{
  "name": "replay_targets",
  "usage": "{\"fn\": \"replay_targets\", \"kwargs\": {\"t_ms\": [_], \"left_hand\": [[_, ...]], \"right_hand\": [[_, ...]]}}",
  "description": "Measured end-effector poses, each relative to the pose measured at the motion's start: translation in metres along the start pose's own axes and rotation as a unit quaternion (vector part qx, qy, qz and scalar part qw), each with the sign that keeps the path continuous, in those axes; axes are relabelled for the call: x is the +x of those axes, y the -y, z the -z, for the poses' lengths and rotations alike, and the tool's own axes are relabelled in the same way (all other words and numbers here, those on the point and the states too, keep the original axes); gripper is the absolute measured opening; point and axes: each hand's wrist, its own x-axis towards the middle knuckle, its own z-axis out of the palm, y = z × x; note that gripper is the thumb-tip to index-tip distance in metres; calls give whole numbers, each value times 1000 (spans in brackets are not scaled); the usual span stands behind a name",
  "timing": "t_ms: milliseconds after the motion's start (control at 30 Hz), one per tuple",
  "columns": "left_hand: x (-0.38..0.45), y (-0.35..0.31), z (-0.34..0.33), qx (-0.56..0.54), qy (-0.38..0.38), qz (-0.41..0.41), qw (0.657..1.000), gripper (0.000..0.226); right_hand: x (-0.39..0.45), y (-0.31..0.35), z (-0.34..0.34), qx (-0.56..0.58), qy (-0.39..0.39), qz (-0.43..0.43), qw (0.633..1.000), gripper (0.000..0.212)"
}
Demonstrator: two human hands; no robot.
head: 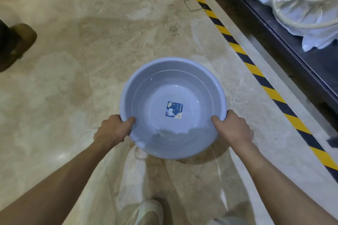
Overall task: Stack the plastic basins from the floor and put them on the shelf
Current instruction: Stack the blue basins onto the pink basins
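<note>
Presently, the plastic basin (pixel 172 107) was held level above the floor (pixel 91 41), in front of the person. The left hand (pixel 112 129) and the right hand (pixel 233 129) each gripped the near rim from opposite sides, thumbs inside, fingers curled beneath. This two-sided hold likely kept the wide, light vessel balanced for carrying. A printed label (pixel 174 110) lay on the inner base. Faint rings on the inner wall may indicate several basins already nested; the view did not settle it.

The dark shelf (pixel 285 41) ran along the far right, behind a yellow-and-black floor stripe (pixel 243 56). Plastic-wrapped goods (pixel 301 7) occupied part of that shelf, so a bare stretch would be needed for placement. A brown object (pixel 18 45), indistinct, stood at the left edge, well apart. One shoe (pixel 146 212) showed near the bottom.
</note>
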Motion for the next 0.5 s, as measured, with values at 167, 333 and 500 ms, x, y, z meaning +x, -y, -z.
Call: {"fn": "replay_targets", "kwargs": {"t_ms": [167, 333, 500], "left_hand": [[-1, 0, 3, -24, -1, -15, 1000, 45], [3, 3, -2, -48, 2, -22, 999, 45], [15, 10, -6, -74, -12, -30, 997, 37]], "right_hand": [[0, 2, 0, 19, 10, -13, 1000, 36], [0, 1, -1, 48, 17, -21, 998, 36], [0, 2, -5, 78, 37, -31, 996, 40]]}}
